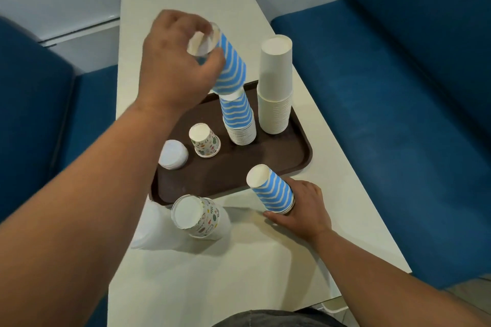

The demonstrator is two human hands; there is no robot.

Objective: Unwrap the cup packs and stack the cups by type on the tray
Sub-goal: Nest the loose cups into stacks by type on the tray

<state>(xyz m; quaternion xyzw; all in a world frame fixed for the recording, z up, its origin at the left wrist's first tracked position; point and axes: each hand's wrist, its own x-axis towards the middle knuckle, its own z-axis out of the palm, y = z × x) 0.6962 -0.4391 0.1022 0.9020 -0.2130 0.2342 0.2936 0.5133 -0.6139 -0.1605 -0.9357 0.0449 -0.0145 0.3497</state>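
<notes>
The left hand (175, 61) grips a blue-striped cup (229, 66) by its upturned base, fingers curled around it, over the striped stack (239, 119) on the brown tray (303, 159). Near right on the table (239, 273), the right hand (300, 207) wraps another striped bundle (273, 190)

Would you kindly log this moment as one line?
left hand: lowering striped cups onto striped stack | right hand: holding striped batch | tray

on tray (297, 159): striped stack (239, 119) left of plain stack (275, 98) | loose cup (204, 141) leftmost
</notes>
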